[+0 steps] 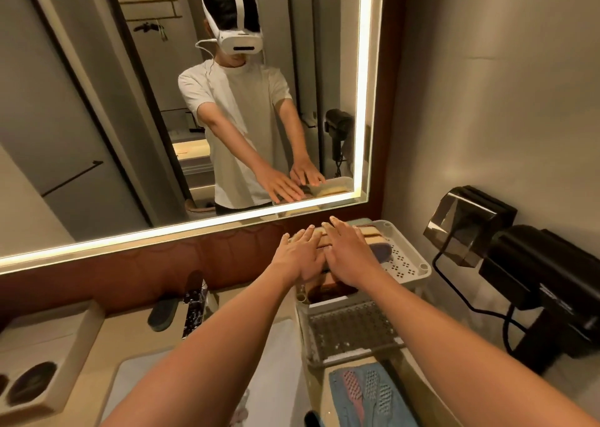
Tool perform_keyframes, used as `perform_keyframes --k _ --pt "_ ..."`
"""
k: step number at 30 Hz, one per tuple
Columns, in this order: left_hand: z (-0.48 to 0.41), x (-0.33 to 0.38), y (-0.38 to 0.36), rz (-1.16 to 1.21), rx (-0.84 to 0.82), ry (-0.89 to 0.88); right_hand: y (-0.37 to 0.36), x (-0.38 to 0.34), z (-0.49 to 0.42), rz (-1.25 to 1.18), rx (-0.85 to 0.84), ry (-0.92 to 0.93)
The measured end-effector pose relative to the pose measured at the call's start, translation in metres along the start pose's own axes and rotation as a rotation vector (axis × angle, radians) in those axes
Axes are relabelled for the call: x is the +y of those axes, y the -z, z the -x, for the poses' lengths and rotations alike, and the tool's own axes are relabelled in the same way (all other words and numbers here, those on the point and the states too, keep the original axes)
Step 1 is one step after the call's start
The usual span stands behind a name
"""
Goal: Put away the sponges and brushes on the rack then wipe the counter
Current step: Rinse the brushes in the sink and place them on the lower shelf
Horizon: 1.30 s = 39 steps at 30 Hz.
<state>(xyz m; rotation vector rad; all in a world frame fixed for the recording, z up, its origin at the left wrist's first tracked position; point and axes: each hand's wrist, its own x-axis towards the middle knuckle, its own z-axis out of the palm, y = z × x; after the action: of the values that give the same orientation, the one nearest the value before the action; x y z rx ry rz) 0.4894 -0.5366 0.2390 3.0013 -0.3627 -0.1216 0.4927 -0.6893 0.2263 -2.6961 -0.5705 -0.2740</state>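
your left hand (303, 253) and right hand (349, 254) lie flat, fingers straight and spread, on the sponges (368, 231) in the rack's (418, 270) top tier. at nine o'clock of it, a brush (194, 296) and dark pad (162, 314) lie on the counter (130, 335); wiping looks undone.

Left grip (302, 257) and right grip (350, 254), bare hands with fingers straight, lie flat side by side on the sponges (368, 231) lined up in the top tier of the white rack (422, 269). Dark oval sponge (162, 316) and patterned long-handled brush (193, 306) sit on the tabletop (130, 339) left of the rack. Black hair dryer (535, 283) on right wall, lit mirror (97, 101) behind.
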Motion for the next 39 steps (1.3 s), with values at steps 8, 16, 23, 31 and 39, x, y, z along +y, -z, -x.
perform_keyframes --k 8,16,23,31,39 --pt "0.048 -0.076 -0.001 -0.001 0.051 0.081 -0.029 -0.071 -0.014 0.037 -0.089 0.102" --pt "0.106 -0.181 -0.014 0.036 0.129 0.243 -0.083 -0.149 -0.041 -0.003 -0.146 0.298" --pt "0.162 -0.263 -0.05 0.012 0.06 0.355 -0.139 -0.22 -0.053 -0.053 -0.203 0.411" --pt "0.204 -0.343 -0.077 0.105 0.018 0.433 -0.201 -0.291 -0.069 -0.053 -0.296 0.481" --pt "0.206 -0.401 -0.108 0.142 -0.04 0.395 -0.268 -0.338 -0.081 -0.113 -0.422 0.441"
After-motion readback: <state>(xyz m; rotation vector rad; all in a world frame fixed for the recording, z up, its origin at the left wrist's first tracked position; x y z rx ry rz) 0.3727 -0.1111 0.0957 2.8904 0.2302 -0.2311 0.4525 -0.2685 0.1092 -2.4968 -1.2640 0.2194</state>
